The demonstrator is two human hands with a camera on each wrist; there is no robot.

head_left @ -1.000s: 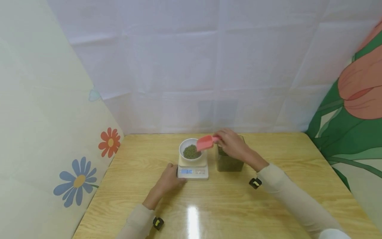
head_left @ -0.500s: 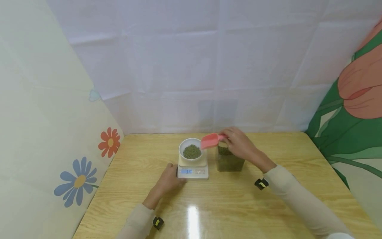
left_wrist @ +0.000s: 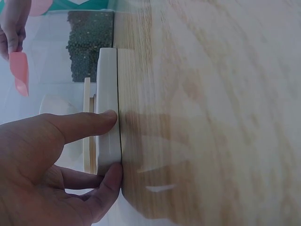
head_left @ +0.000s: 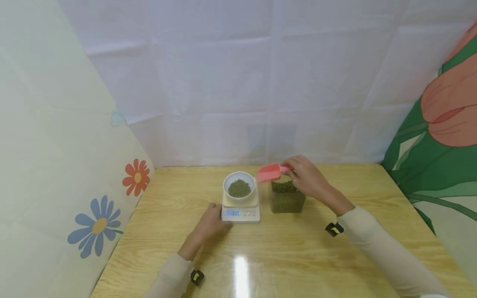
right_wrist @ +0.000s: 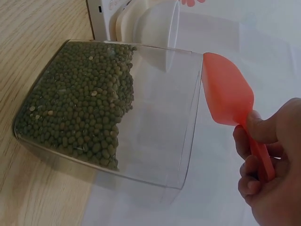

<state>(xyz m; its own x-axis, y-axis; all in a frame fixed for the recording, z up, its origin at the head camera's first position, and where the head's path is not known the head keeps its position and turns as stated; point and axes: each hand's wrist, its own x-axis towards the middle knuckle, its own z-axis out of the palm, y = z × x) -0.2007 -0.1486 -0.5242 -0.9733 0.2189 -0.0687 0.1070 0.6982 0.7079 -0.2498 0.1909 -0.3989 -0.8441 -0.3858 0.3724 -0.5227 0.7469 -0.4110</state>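
Wood-grain desk [head_left: 298, 256] backed by a creased white sheet [head_left: 223, 82], with two hands at work

On the left panel [head_left: 48, 124] are a red flower [head_left: 137, 179] and a blue flower [head_left: 99, 226]; large pink tulips [head_left: 454, 116] cover part of the right side. Near the back of the desk stands a white scale [head_left: 254, 219], its display [head_left: 233, 213] lit blue with digits too small to read surely. Upon it sits a white bowl [head_left: 238, 175] holding green beans [head_left: 239, 189].

Just right of the scale, a clear container [right_wrist: 162, 113] is partly filled with more such beans [right_wrist: 84, 99]. The right hand [head_left: 305, 176] holds a pink scoop [head_left: 269, 173] by its handle, fingers closed around it. The scoop is raised between bowl and container, close to the container's rim; whether they touch cannot be told. The left hand [head_left: 211, 223] grips the scale's near left corner, thumb against its front edge.
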